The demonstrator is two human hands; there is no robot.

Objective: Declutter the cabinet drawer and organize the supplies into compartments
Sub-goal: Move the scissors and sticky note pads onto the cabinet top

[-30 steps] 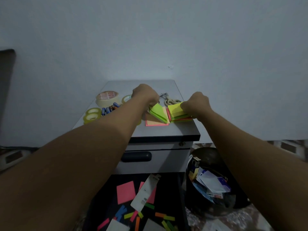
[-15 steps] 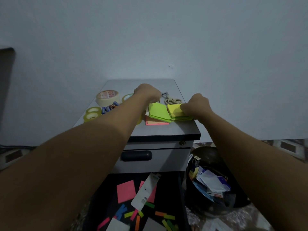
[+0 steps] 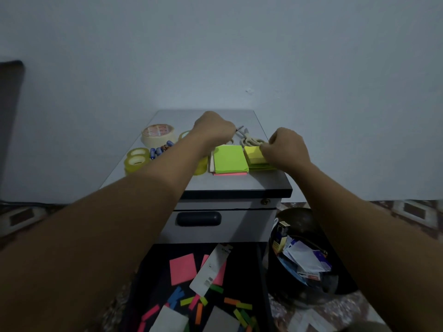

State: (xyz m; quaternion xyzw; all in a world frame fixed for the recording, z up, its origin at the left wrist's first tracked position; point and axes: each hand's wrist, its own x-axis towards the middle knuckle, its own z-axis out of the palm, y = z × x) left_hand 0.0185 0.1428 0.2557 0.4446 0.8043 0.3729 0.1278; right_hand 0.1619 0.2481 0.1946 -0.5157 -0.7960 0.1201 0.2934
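Two hands reach out over the grey cabinet top (image 3: pixel 230 188), which stands against a pale wall. Seen from behind, the right hand (image 3: pixel 286 148) is at the right side of the top, its fingers curled down onto the right edge of a small yellow pad (image 3: pixel 254 155) of sticky notes and gripping it. Just left of that pad, touching it, a larger green pad (image 3: pixel 230 159) lies flat on a pink pad (image 3: pixel 229 173), of which only the near edge shows. The left hand (image 3: pixel 213 130) hovers at the far left corner of the green pad with its knuckles up and fingers curled under; whether it holds anything cannot be told. Beige-handled scissors (image 3: pixel 250 139) lie between the two hands, just beyond the pads. Farther left sit a cream masking tape roll (image 3: pixel 157 135), two stacked clear tape rolls (image 3: pixel 136 160) and a few blue pens (image 3: pixel 159 149) between them. Below the closed top drawer with its dark handle (image 3: pixel 198 218), the open drawer (image 3: pixel 262 279) holds loose pink notes (image 3: pixel 182 271), a white packet (image 3: pixel 211 269) and many scattered coloured strips (image 3: pixel 241 315). A black bin (image 3: pixel 294 216) of paper scraps stands on the floor right of the cabinet.
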